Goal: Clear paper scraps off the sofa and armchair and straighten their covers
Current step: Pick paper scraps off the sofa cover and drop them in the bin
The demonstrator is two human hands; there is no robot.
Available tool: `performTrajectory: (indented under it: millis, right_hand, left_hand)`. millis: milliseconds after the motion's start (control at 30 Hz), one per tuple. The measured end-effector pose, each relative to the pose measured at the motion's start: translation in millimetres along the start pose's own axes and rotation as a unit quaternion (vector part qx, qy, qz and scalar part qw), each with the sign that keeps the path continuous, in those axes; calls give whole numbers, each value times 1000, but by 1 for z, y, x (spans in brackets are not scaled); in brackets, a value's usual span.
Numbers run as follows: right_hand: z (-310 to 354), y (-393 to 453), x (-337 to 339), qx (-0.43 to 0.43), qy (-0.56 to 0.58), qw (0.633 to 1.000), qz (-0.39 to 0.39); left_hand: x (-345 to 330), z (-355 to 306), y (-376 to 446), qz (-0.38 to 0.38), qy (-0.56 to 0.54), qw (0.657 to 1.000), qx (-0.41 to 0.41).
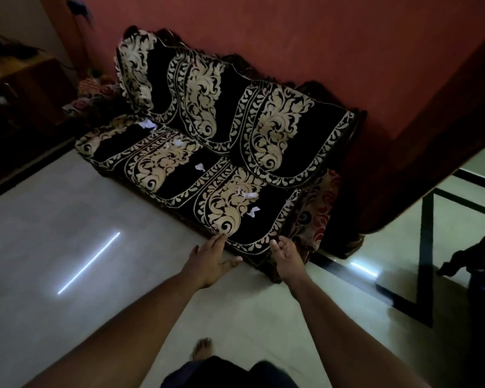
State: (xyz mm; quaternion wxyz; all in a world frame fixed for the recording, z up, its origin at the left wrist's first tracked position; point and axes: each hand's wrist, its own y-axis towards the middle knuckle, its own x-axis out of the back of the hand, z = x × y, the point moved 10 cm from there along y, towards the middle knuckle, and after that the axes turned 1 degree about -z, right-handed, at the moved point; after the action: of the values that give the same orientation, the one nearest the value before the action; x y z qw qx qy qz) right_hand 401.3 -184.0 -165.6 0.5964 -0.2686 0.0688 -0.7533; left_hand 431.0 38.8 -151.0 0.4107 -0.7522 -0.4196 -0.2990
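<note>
Paper scraps (pixel 249 195) lie scattered across the sofa (pixel 213 152) seat: one by the back-left corner (pixel 146 124), a small one further along (pixel 177 143), another mid-seat (pixel 199 167), a couple clustered on the gold swirl, and one more (pixel 254 212) just below them toward the front edge. All of them sit on the black-and-gold sofa cover (pixel 263 130), which drapes over the backrest and seat; at the far left of the backrest it is bunched and folded over, not lying flat.

Both hands are down at the front edge of the seat now. Left hand (pixel 210 259) reaches in with its fingers (pixel 217 240) stretched out fairly straight, tips touching the cover's fringe edge by the gold swirl, thumb splayed to the side, nothing held. Right hand (pixel 287 257) is just beside it at the seat's near corner, palm turned up, fingers loosely curved and relaxed, holding nothing that shows.

At the sofa's right end a red floral armrest (pixel 317 208) shows where the cover stops. Behind is a red wall (pixel 319 51). Pale tiled floor (pixel 67 233) spreads out in front, catching a bright streak of light. A bare foot (pixel 202 349) stands on it below.
</note>
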Motion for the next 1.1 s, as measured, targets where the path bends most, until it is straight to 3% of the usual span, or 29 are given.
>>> performTrajectory:
  millis: [333,733,967,1100]
  right_hand:
    - [-15,149,-24,-76,-9,997,7]
    - [-98,389,-66,-151,-92,981,74]
    - [-162,485,-126,-152,-199,963,100]
    - [-175,533,-152,-61,-330,941,48]
  left_hand:
    - [-2,32,169,88,70,994,-15]
    - [-88,87,390,179,119,976,31]
    - [-175,155,485,200,173,964,24]
    - [-215,187,526,210,226,951,-3]
